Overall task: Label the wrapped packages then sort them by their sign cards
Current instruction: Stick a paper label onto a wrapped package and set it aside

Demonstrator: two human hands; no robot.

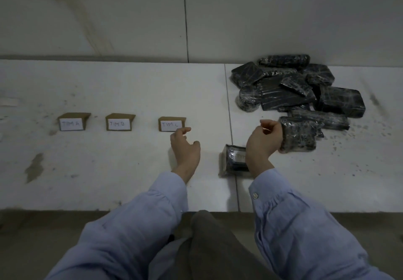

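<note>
Gripping a wrapped package [298,137] in your right hand [263,143], just in front of the unsorted pile [294,85].

Your right hand curls round the left edge of the black, film-wrapped package at the right of the white surface [109,170]; whether the package rests on the surface cannot be told. Your left hand [185,149] is released, its fingers loosely spread and holding nothing, with the forefinger at the lower right corner of the sign card marked TIM C [171,124]. The cards TIM A [72,124] and TIM B [119,124] stand in a row to its left. A labelled package [234,160] lies flat on the surface, partly hidden beneath your right wrist, its label only partly legible.
</note>
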